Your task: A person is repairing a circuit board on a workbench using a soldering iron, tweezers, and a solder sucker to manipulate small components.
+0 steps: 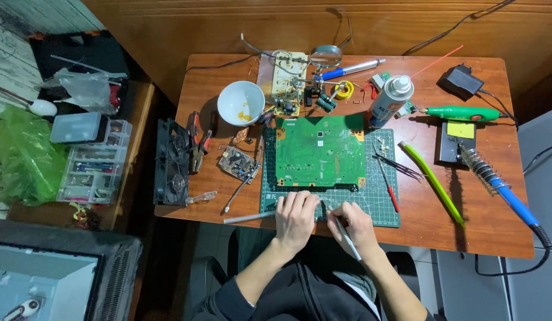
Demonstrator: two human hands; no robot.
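Below the middle of the frame, both hands rested on the near edge of the green cutting mat [383,208], which lay on the wooden surface [502,232]. The left hand [295,215] lay palm down over a thin silver rod [247,218] that stuck out to the left of it; its fingers were curled loosely, and I could not tell whether they gripped the rod or only covered it. The right hand [354,224] held a slim white-handled tool [346,238] like a pen, fingers pinched narrow around it, the tip pointing up toward the mat just beside the left hand. The two hands sat close together, nearly touching.

Just above them, in the centre of the frame, a large green circuit board [320,151] lay flat on the mat. To its left a small brown circuit board [237,163] sat on the wood, with red-handled pliers [196,142] farther left. A white bowl [241,102] stood in the upper centre-left. Right of the green board lay a red-handled screwdriver [390,191] and a green toothbrush [433,181]. A spray can [390,100] stood at upper right, and a blue-handled soldering iron [505,190] rested at the right edge.
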